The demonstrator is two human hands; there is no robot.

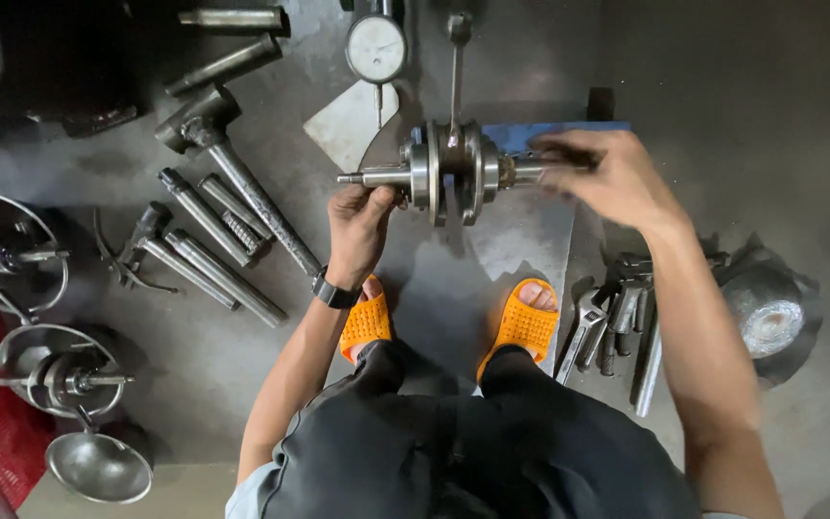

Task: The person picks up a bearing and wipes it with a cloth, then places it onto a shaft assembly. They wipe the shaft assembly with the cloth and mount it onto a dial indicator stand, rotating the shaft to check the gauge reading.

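A steel crankshaft (449, 171) with two round webs lies horizontally in front of me, its connecting rod (456, 72) pointing away. My left hand (359, 226) grips the shaft's left stub end from below. My right hand (607, 178), blurred, is on the right stub end. A round dial gauge (377, 48) stands just beyond the left stub, its stem pointing down toward it. A black watch is on my left wrist.
Several steel bars and a hammer (228, 154) lie on the dark floor at left. Wrenches and sockets (617, 322) lie at right beside a metal bowl (768, 308). More crank assemblies (60, 370) sit by a red crate at far left. My orange sandals (521, 322) are below.
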